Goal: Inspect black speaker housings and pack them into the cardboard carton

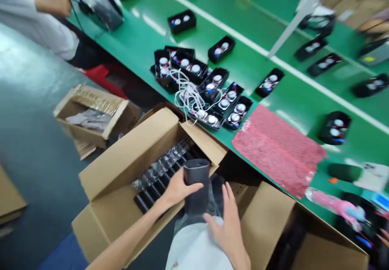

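My left hand [182, 188] grips a dark oval-ended case [197, 183] near its upper part, with the thumb across its front. The case stands roughly upright in front of my body. My right hand [225, 223] is just to the right of it, fingers apart, holding nothing that I can see. A clear plastic bag [215, 195] hangs between the case and my right hand; whether the right fingers touch it I cannot tell. Under my left forearm, an open cardboard box [133, 160] contains a row of black cases [158, 181] partly covered with clear wrap.
Black housings with paired round silver parts [185, 63] and white cables [188, 94] crowd the green bench's edge. Pink bubble wrap [279, 148] lies on the bench. Another open carton [267, 217] stands at my right, a smaller one [117, 118] beyond. A person [39, 15] works at upper left.
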Demonstrator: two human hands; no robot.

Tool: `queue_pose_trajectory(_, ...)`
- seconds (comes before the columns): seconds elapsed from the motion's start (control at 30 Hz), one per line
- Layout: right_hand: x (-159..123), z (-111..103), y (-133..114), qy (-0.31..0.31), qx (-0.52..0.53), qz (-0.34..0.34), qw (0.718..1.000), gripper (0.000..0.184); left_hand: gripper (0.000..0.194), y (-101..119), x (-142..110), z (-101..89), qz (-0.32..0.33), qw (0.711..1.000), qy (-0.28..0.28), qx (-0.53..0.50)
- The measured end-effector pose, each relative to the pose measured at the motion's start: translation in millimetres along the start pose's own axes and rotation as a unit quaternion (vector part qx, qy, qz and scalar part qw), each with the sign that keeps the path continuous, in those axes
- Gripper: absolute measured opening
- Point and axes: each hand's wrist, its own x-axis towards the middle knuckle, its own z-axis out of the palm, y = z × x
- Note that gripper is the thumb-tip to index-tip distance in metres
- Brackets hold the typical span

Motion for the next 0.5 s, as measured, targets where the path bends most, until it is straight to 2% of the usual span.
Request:
queue_pose_trajectory(0.03, -1, 1, -14, 0.009, 0.003, 0.004, 1.0, 0.112, 0.069, 28, -9, 25.4, 0.023, 0.995, -0.054, -0.078)
queue_pose_trajectory(0.1, -8, -16, -27, 0.052, 0.008, 0.045, 0.998, 0.128, 0.073, 75, -26, 71.0, 0.063, 0.977, -0.118, -0.168)
queue_pose_trajectory(0.2, -40, -69, -26, 0.134, 0.06, 0.12, 0.982, 0.122, 0.078, 126, -53, 115.9, 0.116, 0.946, -0.218, -0.211)
queue_pose_trajectory(0.27, -74, -103, -23, 0.153, 0.139, 0.12, 0.971, 0.114, 0.084, 152, -73, 132.6, 0.141, 0.914, -0.297, -0.238)
queue_pose_trajectory(0.33, -111, -124, -22, 0.178, 0.206, 0.091, 0.958, 0.112, 0.087, 174, -94, 144.2, 0.143, 0.875, -0.376, -0.269)
queue_pose_trajectory(0.4, -145, -132, -22, 0.209, 0.237, 0.063, 0.947, 0.11, 0.086, 193, -114, 152.8, 0.135, 0.834, -0.438, -0.306)
queue_pose_trajectory(0.5, -183, -132, -15, 0.266, 0.174, 0.045, 0.947, 0.095, 0.083, 217, -140, 157.0, 0.063, 0.787, -0.486, -0.374)
